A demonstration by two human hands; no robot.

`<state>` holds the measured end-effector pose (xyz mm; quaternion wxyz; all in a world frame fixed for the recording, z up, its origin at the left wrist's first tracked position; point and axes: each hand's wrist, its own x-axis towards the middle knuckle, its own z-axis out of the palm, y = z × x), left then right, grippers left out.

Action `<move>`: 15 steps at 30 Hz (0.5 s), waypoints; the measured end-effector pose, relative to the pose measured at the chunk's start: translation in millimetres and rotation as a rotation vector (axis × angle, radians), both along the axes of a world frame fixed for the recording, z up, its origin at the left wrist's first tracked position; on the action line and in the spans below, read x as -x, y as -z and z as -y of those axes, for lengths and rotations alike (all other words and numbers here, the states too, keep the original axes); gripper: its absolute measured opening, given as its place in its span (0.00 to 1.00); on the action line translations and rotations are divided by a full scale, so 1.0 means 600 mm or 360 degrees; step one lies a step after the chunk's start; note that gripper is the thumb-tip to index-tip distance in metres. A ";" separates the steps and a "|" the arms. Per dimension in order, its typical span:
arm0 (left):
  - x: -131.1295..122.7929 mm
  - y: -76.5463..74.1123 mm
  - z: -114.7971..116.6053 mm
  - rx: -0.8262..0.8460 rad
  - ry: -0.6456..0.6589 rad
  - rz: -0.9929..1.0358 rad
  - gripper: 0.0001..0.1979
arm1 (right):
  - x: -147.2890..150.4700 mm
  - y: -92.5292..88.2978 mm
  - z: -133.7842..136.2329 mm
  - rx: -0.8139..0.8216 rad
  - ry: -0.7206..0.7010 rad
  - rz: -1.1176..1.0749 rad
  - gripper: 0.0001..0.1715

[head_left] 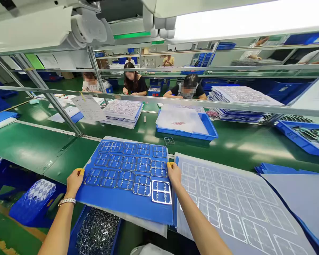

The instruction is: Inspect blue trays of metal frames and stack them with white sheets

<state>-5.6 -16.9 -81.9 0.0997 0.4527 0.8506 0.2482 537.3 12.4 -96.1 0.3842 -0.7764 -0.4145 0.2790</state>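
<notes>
Above workbench (241,150), left hand (74,182), right hand (174,174) gripping blue sheet (122,200), seemingly metal frames (161,192)

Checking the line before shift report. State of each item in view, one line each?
Left hand: gripping the sheet's left edge, yellow thumb cover.
Right hand: gripping the sheet's right edge, yellow thumb cover.
Blue corrugated sheet: held in both hands, loaded.
Metal frames: laid in rows on the sheet.
Blue bin: full of loose metal pieces.
Blue tray: holding a stack of translucent sheets.

Blue plastic board (119,202) w/ metal frames (161,192) in rows.
</notes>
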 end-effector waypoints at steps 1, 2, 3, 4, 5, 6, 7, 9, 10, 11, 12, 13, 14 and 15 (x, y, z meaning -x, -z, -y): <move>0.001 0.002 -0.002 -0.0003 0.0009 0.0002 0.14 | 0.001 -0.002 0.000 -0.0017 -0.0006 -0.0012 0.16; 0.001 0.003 -0.004 -0.0008 0.0020 0.0004 0.14 | 0.003 -0.003 0.000 -0.0037 -0.0009 -0.0023 0.16; 0.001 0.005 -0.005 -0.0016 0.0031 0.0008 0.14 | 0.005 -0.004 0.001 -0.0056 -0.0008 -0.0033 0.16; 0.001 0.006 -0.005 -0.0028 0.0040 0.0011 0.14 | 0.006 -0.005 0.001 -0.0074 -0.0005 -0.0042 0.17; 0.001 0.007 -0.005 -0.0043 0.0049 0.0016 0.14 | 0.008 -0.005 0.001 -0.0092 -0.0001 -0.0052 0.17; 0.001 0.007 -0.004 -0.0061 0.0056 0.0022 0.14 | 0.009 -0.005 0.001 -0.0110 0.0003 -0.0062 0.18; 0.001 0.007 -0.003 -0.0083 0.0060 0.0028 0.15 | 0.010 -0.006 0.001 -0.0127 0.0005 -0.0074 0.18; 0.000 0.004 0.000 -0.0130 0.0061 0.0043 0.16 | 0.009 -0.007 0.000 -0.0163 0.0005 -0.0103 0.20; -0.001 0.001 0.001 -0.0153 0.0058 0.0053 0.16 | 0.008 -0.008 -0.002 -0.0179 0.0007 -0.0118 0.21; -0.002 -0.002 0.002 -0.0175 0.0054 0.0065 0.16 | 0.006 -0.009 -0.003 -0.0192 0.0011 -0.0133 0.22; -0.003 -0.005 0.004 -0.0196 0.0048 0.0078 0.16 | 0.003 -0.011 -0.005 -0.0203 0.0014 -0.0148 0.23; -0.004 -0.009 0.005 -0.0214 0.0041 0.0092 0.16 | -0.001 -0.013 -0.007 -0.0212 0.0016 -0.0165 0.24; -0.005 -0.013 0.006 -0.0229 0.0037 0.0108 0.16 | -0.005 -0.016 -0.010 -0.0221 0.0014 -0.0180 0.25; -0.006 -0.016 0.008 -0.0242 0.0036 0.0125 0.16 | -0.009 -0.019 -0.012 -0.0234 0.0010 -0.0195 0.26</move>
